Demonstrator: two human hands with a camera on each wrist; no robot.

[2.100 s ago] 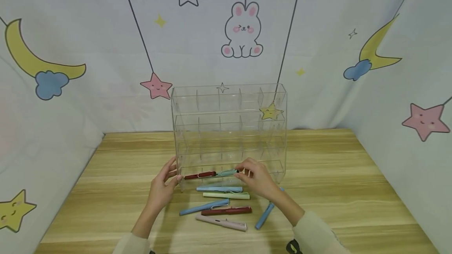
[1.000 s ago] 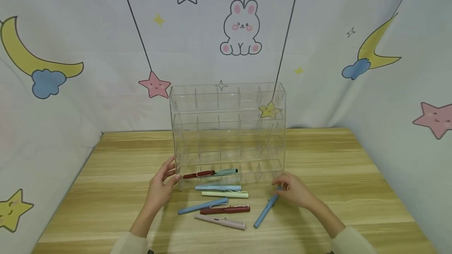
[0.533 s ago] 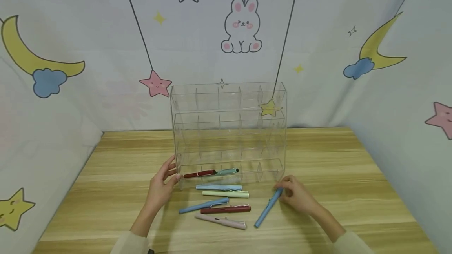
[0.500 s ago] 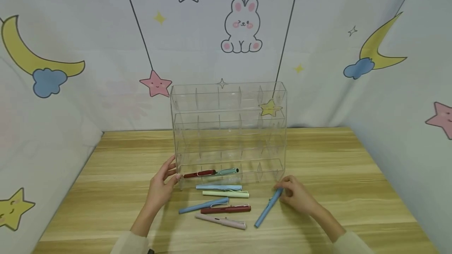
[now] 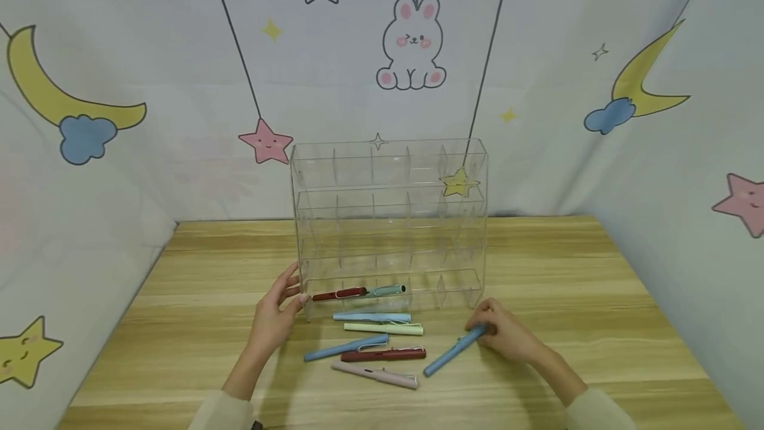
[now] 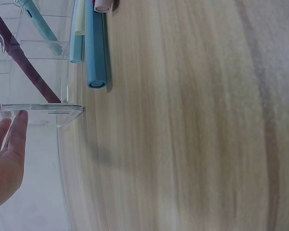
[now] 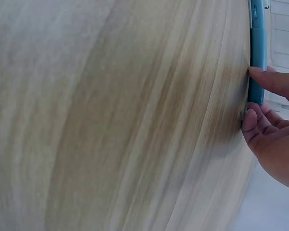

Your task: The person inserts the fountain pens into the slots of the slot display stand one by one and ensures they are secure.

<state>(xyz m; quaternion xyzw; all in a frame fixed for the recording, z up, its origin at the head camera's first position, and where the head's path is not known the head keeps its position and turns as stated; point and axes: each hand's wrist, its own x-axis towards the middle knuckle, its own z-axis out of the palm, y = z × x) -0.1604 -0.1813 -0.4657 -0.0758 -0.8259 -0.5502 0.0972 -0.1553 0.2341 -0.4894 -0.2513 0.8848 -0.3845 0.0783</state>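
In the head view, a clear acrylic rack [image 5: 390, 201] with several compartments stands on the wooden table. My left hand [image 5: 276, 317] holds its left side panel near the bottom, thumb at the front edge; the left wrist view shows fingertips against that panel [image 6: 45, 108]. At the right, my right hand [image 5: 507, 336] pinches the end of a blue capped pen [image 5: 452, 352] between thumb and fingers. That pen slants down to the left, its far end low over the table. In the rack's bottom row lie a dark red pen [image 5: 338, 294] and a light green pen [image 5: 386, 290].
Before the rack lie a light blue pen [image 5: 371, 317], a pale yellow-green pen [image 5: 383, 329], another blue pen [image 5: 346, 348], a dark red pen [image 5: 383, 354] and a pale pink pen [image 5: 375, 375]. A printed white cloth [image 5: 334, 98] encloses the table [image 5: 549, 271] at back and sides.
My right hand has let go of the light green pen in the rack, moved right and taken the blue pen, whose angle has turned flatter. The left hand stays at the rack.
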